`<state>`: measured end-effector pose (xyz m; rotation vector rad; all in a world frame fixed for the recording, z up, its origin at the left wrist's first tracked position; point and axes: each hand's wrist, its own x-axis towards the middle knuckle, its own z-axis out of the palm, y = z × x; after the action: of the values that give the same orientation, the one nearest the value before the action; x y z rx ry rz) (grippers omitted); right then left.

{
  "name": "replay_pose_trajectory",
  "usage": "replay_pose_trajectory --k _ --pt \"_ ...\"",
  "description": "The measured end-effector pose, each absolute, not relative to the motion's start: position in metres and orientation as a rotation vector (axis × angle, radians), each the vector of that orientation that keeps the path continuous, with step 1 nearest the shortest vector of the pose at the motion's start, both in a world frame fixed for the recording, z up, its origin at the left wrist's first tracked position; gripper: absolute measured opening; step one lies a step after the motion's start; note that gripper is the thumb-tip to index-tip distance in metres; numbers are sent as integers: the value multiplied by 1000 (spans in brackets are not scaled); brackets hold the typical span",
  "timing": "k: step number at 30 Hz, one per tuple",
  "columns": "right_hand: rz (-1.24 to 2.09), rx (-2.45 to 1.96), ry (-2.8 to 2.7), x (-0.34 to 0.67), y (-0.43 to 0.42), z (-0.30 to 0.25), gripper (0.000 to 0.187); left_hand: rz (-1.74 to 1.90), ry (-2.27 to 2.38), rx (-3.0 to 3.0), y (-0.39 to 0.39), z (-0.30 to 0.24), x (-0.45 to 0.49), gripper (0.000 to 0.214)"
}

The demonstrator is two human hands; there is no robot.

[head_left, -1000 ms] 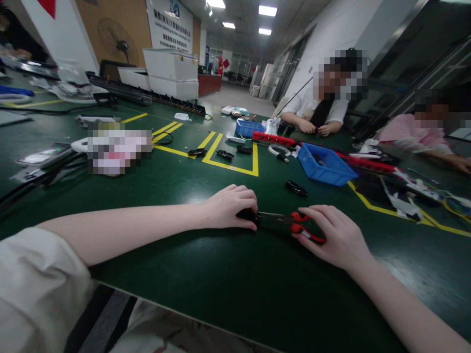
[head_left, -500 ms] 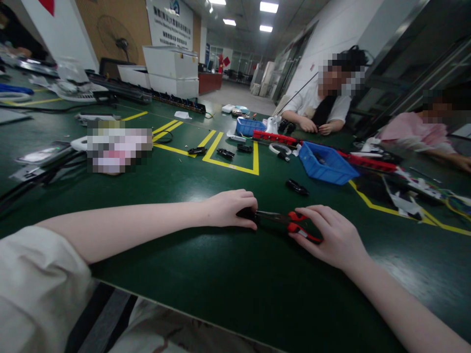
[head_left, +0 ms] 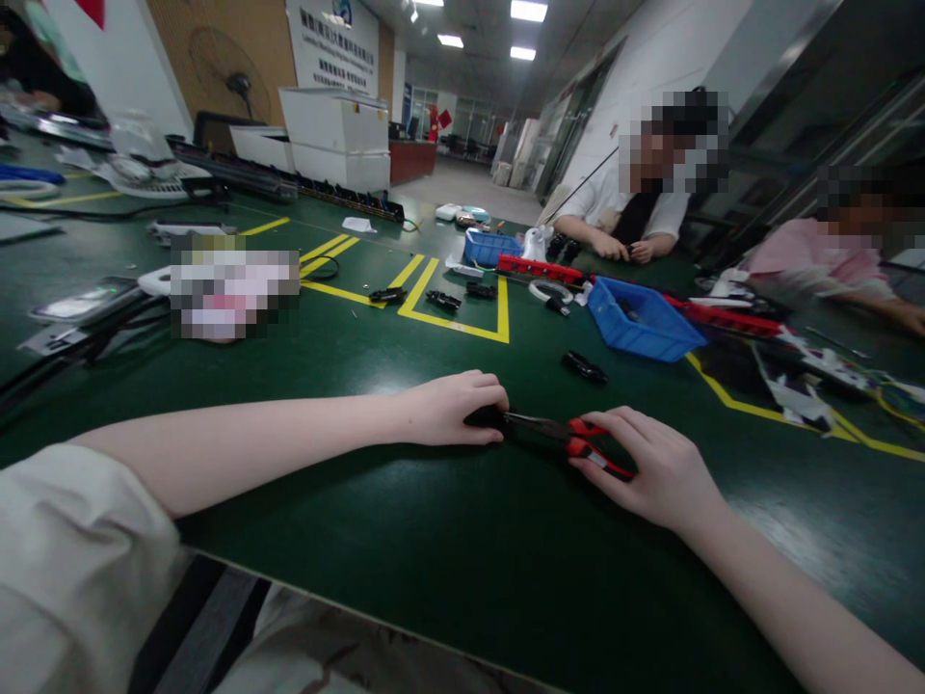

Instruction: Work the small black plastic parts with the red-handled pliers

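Note:
My right hand [head_left: 650, 463] is closed around the red handles of a pair of long-nose pliers [head_left: 578, 436]. The pliers' thin metal jaws point left and meet a small black part [head_left: 486, 416] that my left hand [head_left: 462, 410] pinches between thumb and fingers. Most of that part is hidden by the fingers, so its kind cannot be made out. Beyond the pliers a similar-looking black piece [head_left: 585, 366] lies loose on the green table [head_left: 405, 559].
Several black pieces [head_left: 443, 301] lie near yellow tape lines [head_left: 455, 328]. A blue bin [head_left: 643, 323] stands at right, a smaller blue bin [head_left: 491, 249] behind it. Red strips [head_left: 539, 269] lie beyond. A blurred-out item [head_left: 235, 294] sits at left. A co-worker [head_left: 636, 212] sits across the table.
Both hands stay nearly in place. The pliers and my right hand have shifted very slightly; the jaws remain at the black part.

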<state>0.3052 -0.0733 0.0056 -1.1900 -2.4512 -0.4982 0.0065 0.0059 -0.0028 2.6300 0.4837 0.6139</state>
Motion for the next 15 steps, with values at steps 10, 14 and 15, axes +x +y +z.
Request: replay_pose_trajectory --k 10,14,15 --pt "-418 -1173 -2475 310 -72 10 33 576 454 2686 3 0 7 18" --pt "-533 -1087 -2475 310 -70 11 33 527 484 2701 2 4 7 19" --pt "-598 -1069 -2465 311 -69 11 34 510 485 2688 2 5 7 19"
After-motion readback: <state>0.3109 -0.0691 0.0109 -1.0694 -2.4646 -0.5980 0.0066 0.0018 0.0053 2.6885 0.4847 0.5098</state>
